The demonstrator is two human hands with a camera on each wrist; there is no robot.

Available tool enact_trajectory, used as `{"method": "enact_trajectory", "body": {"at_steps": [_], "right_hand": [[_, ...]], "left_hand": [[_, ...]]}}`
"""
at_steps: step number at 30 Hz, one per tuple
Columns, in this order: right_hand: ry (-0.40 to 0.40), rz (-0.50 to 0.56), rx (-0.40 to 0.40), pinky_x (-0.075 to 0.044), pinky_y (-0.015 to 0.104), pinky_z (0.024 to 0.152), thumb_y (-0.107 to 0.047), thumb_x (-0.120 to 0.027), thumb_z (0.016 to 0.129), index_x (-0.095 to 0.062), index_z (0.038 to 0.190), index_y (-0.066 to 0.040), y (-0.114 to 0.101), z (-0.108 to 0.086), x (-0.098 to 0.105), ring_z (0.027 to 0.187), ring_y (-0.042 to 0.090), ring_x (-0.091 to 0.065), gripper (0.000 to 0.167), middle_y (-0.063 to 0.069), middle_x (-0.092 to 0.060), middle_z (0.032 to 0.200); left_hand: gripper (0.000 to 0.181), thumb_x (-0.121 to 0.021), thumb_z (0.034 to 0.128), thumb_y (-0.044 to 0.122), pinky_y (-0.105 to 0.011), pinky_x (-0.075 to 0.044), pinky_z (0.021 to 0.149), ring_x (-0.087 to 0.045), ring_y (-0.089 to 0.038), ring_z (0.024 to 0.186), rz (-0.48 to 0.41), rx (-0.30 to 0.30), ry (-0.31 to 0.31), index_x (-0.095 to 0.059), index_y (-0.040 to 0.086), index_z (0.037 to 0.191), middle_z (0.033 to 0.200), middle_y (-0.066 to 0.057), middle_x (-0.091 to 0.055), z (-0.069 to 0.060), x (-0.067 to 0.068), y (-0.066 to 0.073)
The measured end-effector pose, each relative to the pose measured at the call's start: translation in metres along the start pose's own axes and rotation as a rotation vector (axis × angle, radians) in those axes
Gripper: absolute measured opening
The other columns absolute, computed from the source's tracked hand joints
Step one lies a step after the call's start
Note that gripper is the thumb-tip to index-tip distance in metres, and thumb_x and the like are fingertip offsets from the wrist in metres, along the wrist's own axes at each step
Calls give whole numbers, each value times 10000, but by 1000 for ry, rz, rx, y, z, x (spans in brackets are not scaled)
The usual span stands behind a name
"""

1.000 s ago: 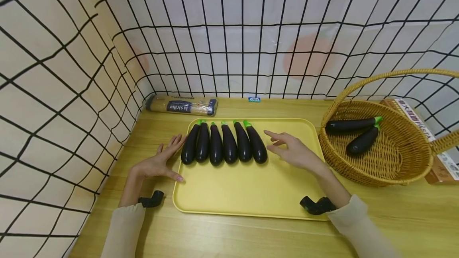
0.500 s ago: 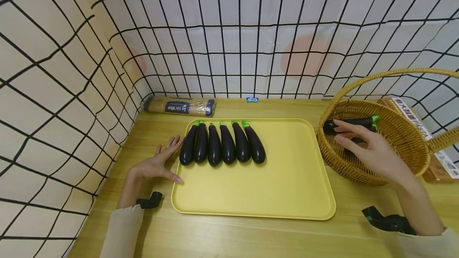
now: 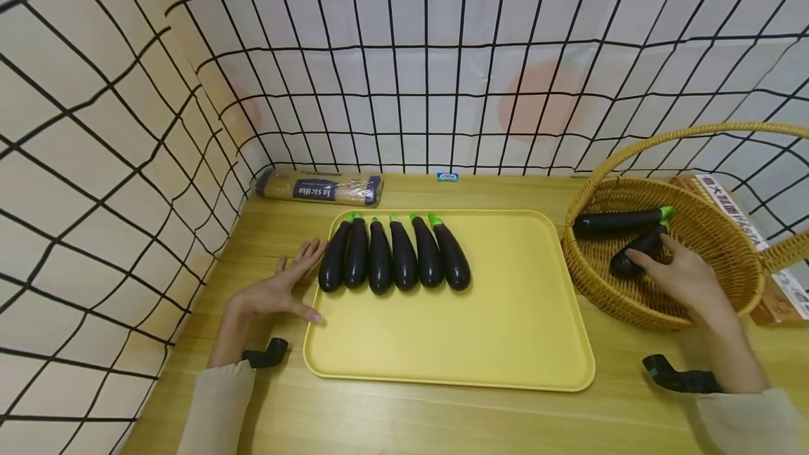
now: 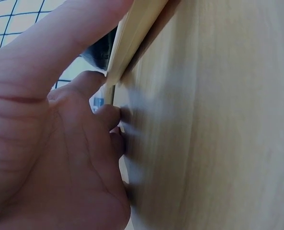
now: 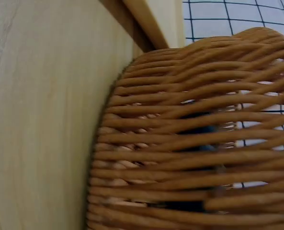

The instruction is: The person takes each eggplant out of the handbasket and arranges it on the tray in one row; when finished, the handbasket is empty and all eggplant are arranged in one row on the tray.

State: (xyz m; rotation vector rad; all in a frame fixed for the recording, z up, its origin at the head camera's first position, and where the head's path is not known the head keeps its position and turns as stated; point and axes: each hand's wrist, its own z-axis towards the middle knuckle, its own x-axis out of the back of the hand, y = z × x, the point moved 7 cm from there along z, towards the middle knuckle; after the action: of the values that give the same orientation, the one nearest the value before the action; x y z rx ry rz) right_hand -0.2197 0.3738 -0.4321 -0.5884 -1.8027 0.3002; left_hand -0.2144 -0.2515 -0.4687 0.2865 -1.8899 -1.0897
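Observation:
Several dark purple eggplants [image 3: 405,258] with green stems lie side by side on the yellow tray [image 3: 493,343]. At the tray's left edge my left hand [image 3: 278,290] rests with fingers spread, its thumb at the rim; in the left wrist view the thumb and fingers touch that rim. Two more eggplants are in the wicker basket [image 3: 720,272] on the right. My right hand [image 3: 689,279] reaches inside and grips the nearer eggplant [image 3: 626,262], thumb on one side and fingers on the other. Behind it lies the other eggplant [image 3: 619,221]. Basket weave [image 5: 194,143] hides the right hand's fingers in the right wrist view.
A pasta packet [image 3: 319,187] lies behind the tray at the left. A small blue label [image 3: 447,177] is at the table's back edge. Behind the basket lies a flat pasta box [image 3: 780,286]. Black wire mesh [image 3: 426,76] walls the back and left. The basket's handle [image 3: 695,130] arches upward.
My right hand has moved from beside the tray's rightmost eggplant into the basket, and onto the nearer eggplant there. My left hand has stayed put.

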Motion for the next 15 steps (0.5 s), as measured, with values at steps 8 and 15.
{"method": "enact_trajectory", "body": {"at_steps": [8,15], "right_hand": [[-62,43,-11,-306,823,1030,-573,-360,1072,157,1539,127,-2,6,-5,1348,749,-178,988,543,-87,1516],[-67,132,-41,-591,495,785,-422,-430,1075,165,1557,94,7,7,-2,915,399,-704,923,512,-489,1316]], "left_hand": [[1360,-944,739,336,-727,260,1160,286,-447,1554,1,11,-3,19,114,1673,1718,-196,206,1,0,-1],[1359,-945,739,334,-738,249,1159,277,-467,1552,4,13,-5,17,120,1674,1718,-204,204,0,0,0]]}}
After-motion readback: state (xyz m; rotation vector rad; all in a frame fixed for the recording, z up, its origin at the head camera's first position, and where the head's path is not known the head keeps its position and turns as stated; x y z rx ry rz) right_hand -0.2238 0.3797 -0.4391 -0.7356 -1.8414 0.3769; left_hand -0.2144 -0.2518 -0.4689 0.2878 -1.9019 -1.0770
